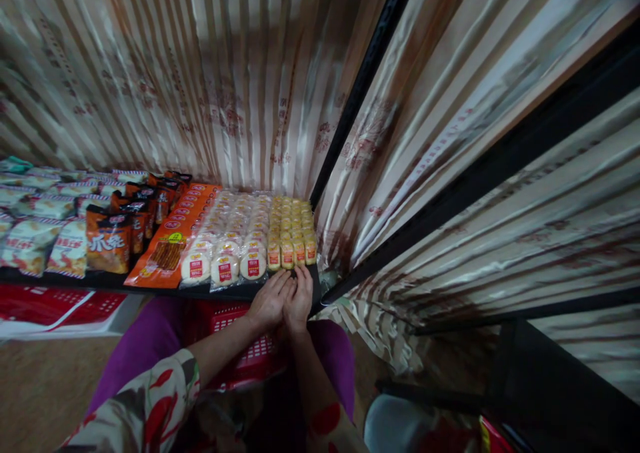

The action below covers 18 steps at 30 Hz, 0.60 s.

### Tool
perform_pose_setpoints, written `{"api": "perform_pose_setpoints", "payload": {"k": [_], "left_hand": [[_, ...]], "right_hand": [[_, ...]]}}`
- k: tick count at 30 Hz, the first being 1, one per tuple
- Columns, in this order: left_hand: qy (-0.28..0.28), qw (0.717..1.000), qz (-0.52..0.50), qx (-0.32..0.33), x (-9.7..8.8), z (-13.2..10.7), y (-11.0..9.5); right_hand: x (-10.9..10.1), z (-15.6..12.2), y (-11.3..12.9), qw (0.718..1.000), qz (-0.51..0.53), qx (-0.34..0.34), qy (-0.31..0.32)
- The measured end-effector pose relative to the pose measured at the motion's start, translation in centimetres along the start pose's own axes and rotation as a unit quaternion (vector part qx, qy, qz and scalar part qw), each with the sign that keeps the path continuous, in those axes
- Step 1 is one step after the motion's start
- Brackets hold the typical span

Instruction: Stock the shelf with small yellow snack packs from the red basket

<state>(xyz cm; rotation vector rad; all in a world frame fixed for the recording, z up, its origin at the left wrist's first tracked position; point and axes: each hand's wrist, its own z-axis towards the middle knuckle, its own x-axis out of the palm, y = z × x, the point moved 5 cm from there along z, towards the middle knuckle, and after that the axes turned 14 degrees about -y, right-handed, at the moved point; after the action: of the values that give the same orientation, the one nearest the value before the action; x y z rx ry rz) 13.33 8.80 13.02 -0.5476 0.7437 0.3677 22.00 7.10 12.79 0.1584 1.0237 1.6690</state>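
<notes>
Close together at the shelf's front edge are my left hand and my right hand. The fingers of my left hand stretch forward, partly against my right hand. Fingertips of my right hand reach the bottom of the front row of small yellow wrapped cakes. I see nothing held in either hand, though the undersides of both are hidden. Beside the yellow cakes, rows of round white cakes in clear wrappers stand on the black shelf.
Left of the cakes lie orange snack packets, upright orange-and-black bags and white snack bags. A red plastic basket sits below, between my knees. Pleated curtain hangs behind. Black metal posts slant at the right.
</notes>
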Motion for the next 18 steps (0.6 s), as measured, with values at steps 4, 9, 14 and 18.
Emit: {"api": "perform_pose_setpoints", "payload": {"k": [4, 9, 14, 18], "left_hand": [[-0.021, 0.999, -0.037, 0.012, -1.0, -2.0, -1.4], [0.033, 0.995, -0.076, -0.049, -1.5, -5.9, -2.1], [0.117, 0.981, -0.087, -0.132, -0.1, -10.1, -0.8], [0.248, 0.943, -0.071, -0.21, 1.5, -12.5, 0.5]], "right_hand": [[-1.4, -2.5, 0.6, 0.999, 0.039, -0.009, 0.009], [-2.5, -6.6, 0.2, 0.998, 0.05, -0.036, 0.033], [-0.3, -10.9, -1.9, 0.973, -0.043, 0.098, 0.206], [1.6, -13.4, -3.0, 0.919, -0.095, 0.179, 0.339]]}}
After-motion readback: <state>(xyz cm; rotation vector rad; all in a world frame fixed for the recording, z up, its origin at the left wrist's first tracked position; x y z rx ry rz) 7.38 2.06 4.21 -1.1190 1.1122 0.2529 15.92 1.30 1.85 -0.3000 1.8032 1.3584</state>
